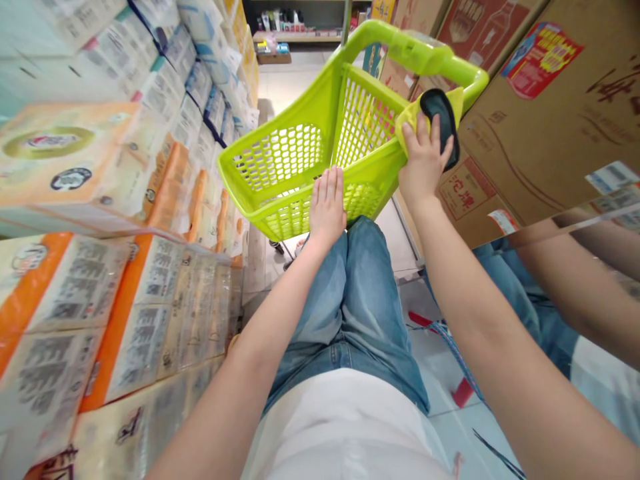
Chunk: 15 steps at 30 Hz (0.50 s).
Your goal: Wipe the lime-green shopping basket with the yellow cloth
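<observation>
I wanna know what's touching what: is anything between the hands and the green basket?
Yes: a yellow cloth with a dark piece is between the right hand and the green basket, near its handle. Nothing visible separates the left hand from the basket's rim.

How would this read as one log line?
left hand: flat on green basket | right hand: on yellow cloth at basket rim | around: wrapped packs left, cartons right

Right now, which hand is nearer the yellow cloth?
The right hand: it rests on the yellow cloth. The left hand lies apart, across the rim of the green basket.
</observation>
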Tool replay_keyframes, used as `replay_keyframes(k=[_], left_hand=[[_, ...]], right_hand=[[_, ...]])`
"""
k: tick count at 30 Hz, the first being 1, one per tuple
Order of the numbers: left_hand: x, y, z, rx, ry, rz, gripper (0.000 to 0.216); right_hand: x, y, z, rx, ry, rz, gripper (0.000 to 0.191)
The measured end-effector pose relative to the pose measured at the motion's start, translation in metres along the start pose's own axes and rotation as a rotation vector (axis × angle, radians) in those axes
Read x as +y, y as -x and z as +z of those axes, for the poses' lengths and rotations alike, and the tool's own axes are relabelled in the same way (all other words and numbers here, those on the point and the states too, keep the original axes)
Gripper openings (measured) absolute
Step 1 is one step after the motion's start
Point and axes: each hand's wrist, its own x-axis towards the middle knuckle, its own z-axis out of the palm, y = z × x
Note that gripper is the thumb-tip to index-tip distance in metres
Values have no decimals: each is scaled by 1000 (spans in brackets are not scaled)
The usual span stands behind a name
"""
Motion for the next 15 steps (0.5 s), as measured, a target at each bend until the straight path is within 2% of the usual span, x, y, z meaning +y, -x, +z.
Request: replay_keyframes(k=[2,5,8,10,12,15], left_hand=[[0,0,1,-6,13,-1,80],[-1,-2,2,-15,5,-10,75],[-1,-2,3,-20,-7,-12,71],[0,-2,2,-18,-6,-12,73],[0,-1,0,-10,-3,-8,76],[0,0,-2,-3,5,3,80]], right_hand=[[-29,16,11,-11,-34,-19,56],[-69,42,25,-56,-107,-141,54],[-83,55,27,-78,-125,-243,54],[-72,52,22,-92,-105,-315,56],[-48,41,15,-97,-64,-349,60],[-4,17,1,-63,-1,-303,61]])
